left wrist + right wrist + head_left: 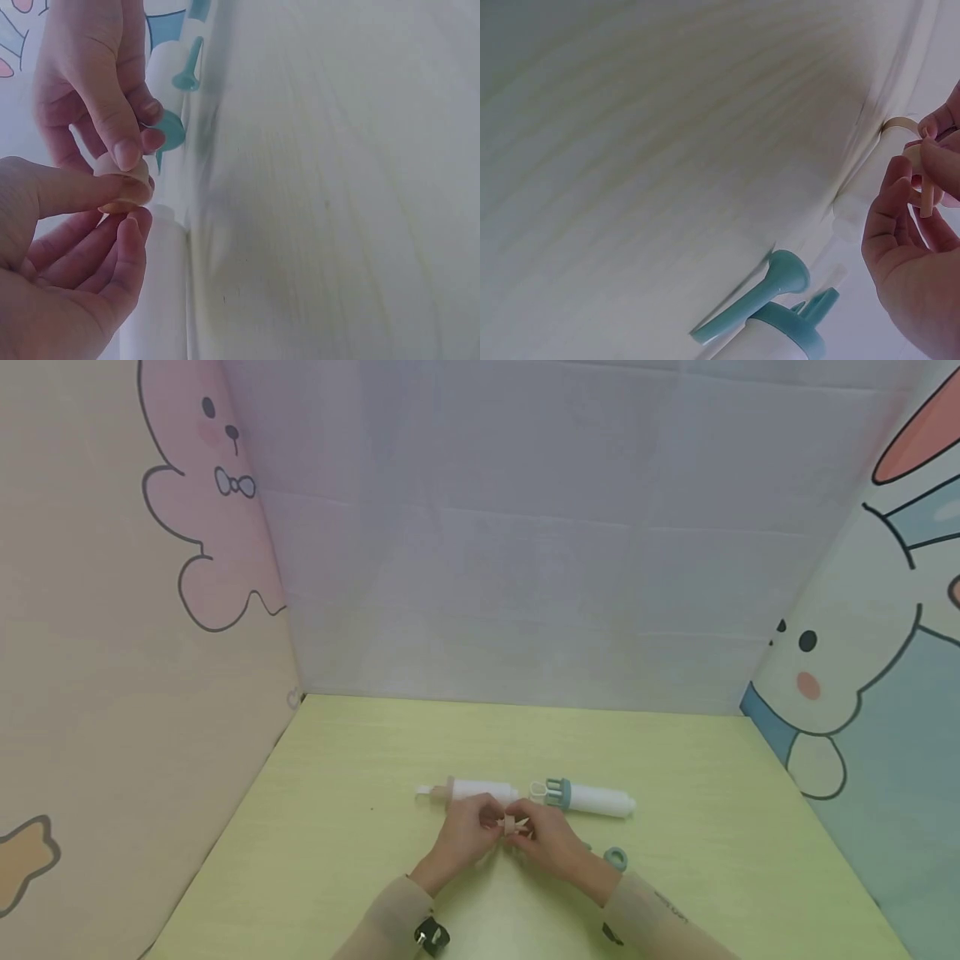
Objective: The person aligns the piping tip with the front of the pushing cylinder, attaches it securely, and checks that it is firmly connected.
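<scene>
my left hand (463,835) pinches a small beige piece (516,825) between thumb and fingers, low over the middle of the green worktop (337,860). in the left wrist view the thumb lies flat across that piece (124,184) with the other fingers curled under it. just behind the left hand i see a white tube with a beige cap (465,792) lying on its side on the worktop. my right hand (551,842) meets the left one at the beige piece and grips it too; in the right wrist view its fingers (896,199) curl round thin beige prongs (924,187). behind the right hand lies a white tube with a teal cap (588,797), end to end with the first and just apart from it. a teal ring (616,858) lies flat on the worktop just beside my right wrist.
</scene>
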Demonstrator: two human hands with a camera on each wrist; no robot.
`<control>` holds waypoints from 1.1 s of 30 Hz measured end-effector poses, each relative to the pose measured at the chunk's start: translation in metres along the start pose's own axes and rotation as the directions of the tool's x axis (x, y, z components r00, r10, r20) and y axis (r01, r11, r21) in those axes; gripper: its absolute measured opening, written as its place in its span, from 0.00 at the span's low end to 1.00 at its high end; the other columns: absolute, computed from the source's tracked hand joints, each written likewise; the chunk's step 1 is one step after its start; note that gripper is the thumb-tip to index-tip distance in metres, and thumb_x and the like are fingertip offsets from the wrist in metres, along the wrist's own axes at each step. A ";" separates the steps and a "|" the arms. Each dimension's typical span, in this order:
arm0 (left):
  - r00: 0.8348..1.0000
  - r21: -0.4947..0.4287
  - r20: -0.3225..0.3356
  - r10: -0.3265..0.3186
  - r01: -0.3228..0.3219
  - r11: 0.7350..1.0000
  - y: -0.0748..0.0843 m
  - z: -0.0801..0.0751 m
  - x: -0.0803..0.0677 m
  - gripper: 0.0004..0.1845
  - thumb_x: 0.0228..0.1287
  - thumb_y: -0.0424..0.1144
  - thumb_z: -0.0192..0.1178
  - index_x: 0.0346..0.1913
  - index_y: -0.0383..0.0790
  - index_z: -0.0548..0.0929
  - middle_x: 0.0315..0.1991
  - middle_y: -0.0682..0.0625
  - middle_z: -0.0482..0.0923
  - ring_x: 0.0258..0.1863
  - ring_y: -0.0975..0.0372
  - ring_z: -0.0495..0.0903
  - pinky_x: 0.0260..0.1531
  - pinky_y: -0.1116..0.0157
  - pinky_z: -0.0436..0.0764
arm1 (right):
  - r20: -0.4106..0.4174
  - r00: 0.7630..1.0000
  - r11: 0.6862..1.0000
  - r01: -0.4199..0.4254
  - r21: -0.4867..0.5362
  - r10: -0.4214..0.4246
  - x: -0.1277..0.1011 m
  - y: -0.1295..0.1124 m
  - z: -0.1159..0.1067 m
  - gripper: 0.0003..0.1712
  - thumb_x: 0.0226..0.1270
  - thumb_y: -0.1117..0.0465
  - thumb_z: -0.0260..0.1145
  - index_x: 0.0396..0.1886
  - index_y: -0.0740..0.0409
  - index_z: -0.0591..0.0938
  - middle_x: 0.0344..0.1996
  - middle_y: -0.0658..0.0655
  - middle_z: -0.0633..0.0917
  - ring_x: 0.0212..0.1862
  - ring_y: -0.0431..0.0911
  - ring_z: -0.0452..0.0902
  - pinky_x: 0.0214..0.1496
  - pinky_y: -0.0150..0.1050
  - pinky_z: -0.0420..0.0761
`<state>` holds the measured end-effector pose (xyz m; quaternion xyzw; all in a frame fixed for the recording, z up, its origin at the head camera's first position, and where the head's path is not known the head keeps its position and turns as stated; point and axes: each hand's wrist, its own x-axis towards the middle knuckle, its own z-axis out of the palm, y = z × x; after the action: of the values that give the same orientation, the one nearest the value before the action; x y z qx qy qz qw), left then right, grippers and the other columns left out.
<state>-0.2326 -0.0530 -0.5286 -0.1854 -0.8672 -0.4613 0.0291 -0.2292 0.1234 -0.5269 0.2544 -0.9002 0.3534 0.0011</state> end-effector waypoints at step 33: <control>0.997 -0.156 -0.047 -0.062 0.054 0.986 0.002 0.003 -0.004 0.04 0.50 0.25 0.63 0.31 0.35 0.82 0.30 0.46 0.83 0.28 0.62 0.83 0.30 0.73 0.79 | -0.048 0.999 0.999 -0.010 0.048 0.012 -0.001 -0.006 -0.001 0.16 0.55 0.64 0.70 0.44 0.57 0.79 0.40 0.56 0.85 0.34 0.44 0.83 0.35 0.29 0.78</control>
<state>-0.2275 -0.0507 -0.5294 -0.1496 -0.8329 -0.5323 0.0237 -0.2256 0.1206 -0.5223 0.2407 -0.8926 0.3810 0.0150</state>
